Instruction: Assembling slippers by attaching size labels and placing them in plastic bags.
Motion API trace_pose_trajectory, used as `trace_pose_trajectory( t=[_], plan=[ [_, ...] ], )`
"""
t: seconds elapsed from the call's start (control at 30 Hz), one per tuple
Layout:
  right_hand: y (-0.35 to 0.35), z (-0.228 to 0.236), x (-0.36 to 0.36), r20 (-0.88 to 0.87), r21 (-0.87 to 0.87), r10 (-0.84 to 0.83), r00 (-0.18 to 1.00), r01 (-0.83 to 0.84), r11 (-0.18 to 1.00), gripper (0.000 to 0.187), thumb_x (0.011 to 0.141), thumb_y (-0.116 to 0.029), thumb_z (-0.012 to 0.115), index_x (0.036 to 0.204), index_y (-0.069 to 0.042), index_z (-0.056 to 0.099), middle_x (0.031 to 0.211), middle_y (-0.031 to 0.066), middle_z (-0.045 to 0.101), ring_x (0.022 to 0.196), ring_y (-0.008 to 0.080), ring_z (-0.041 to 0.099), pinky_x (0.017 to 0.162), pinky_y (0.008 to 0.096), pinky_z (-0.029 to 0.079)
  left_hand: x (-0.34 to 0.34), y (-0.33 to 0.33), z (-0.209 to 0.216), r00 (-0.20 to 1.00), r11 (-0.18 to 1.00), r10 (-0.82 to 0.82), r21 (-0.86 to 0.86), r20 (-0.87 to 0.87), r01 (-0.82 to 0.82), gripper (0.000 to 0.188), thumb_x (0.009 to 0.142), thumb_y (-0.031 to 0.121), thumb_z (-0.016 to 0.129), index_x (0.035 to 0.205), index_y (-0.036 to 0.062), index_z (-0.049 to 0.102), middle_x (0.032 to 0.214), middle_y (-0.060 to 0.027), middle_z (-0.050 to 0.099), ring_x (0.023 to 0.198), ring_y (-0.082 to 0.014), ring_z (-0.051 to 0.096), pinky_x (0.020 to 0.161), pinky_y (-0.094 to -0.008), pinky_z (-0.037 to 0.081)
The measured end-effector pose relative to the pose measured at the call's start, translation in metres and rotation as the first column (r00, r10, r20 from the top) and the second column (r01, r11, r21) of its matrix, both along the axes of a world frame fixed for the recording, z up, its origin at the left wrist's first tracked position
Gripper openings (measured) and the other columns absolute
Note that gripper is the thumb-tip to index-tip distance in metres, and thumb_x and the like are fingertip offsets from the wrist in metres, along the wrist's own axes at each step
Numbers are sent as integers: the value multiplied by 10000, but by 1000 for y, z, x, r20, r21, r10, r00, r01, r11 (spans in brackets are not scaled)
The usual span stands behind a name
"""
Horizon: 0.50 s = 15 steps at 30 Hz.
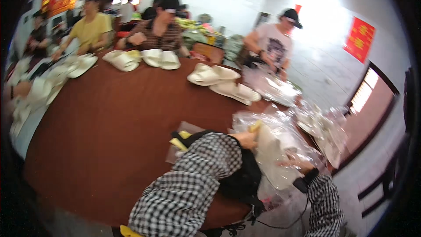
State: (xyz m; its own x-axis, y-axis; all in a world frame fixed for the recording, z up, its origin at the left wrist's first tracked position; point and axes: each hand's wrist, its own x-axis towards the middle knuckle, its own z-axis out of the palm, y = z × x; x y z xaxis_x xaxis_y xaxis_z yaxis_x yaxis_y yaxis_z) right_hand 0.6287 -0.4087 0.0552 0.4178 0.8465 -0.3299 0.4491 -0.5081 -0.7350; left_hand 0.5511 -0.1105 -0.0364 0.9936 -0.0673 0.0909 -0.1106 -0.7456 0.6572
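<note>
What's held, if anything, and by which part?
Blur hides any hold: left hand beside the white slipper, right hand against the clear plastic toward its right side.

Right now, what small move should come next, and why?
Probably a gentle smoothing of the clear plastic with the right hand, the left hand staying by the white slippers: the plastic lies crumpled about them, and the right hand is already at it. Blur hides the exact grip.
</note>
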Motion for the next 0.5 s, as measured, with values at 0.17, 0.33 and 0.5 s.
trace_pose_trajectory(
  t=[0.17, 0.33, 0.5],
  plan=[
    [-14, -7, 9, -217, 75, -131, 967, 150, 986, 684, 918, -104, 644, 1492, 26, 294, 1372, 138, 535, 1273, 217, 518, 1051, 320, 420, 7, 5, -5, 978, 982, 178, 77, -109, -170, 551, 960, 425, 374, 1324, 46, 538, 1254, -227, 600, 1177, -346, 568, 1024, -403, 432],
    [-30, 6, -2, -166, 111, -8, 986, 27, 993, 617, 913, 27, 595, 1477, 5, 346, 1322, 95, 577, 1182, 194, 564, 1034, 320, 424, 11, 1, -27, 986, 993, 85, 91, -145, -73, 596, 975, 542, 358, 1241, 78, 622, 1262, -202, 610, 1161, -324, 589, 987, -399, 472],
    [-12, 23, 7, -264, -8, -108, 958, 109, 994, 470, 928, -62, 623, 1370, 21, 490, 1264, 95, 605, 1085, 161, 593, 929, 310, 481, 55, 0, -89, 984, 984, 152, 76, 93, -159, 509, 901, 472, 510, 1338, 212, 522, 1121, -147, 655, 1040, -325, 629, 866, -449, 509]
  ],
)
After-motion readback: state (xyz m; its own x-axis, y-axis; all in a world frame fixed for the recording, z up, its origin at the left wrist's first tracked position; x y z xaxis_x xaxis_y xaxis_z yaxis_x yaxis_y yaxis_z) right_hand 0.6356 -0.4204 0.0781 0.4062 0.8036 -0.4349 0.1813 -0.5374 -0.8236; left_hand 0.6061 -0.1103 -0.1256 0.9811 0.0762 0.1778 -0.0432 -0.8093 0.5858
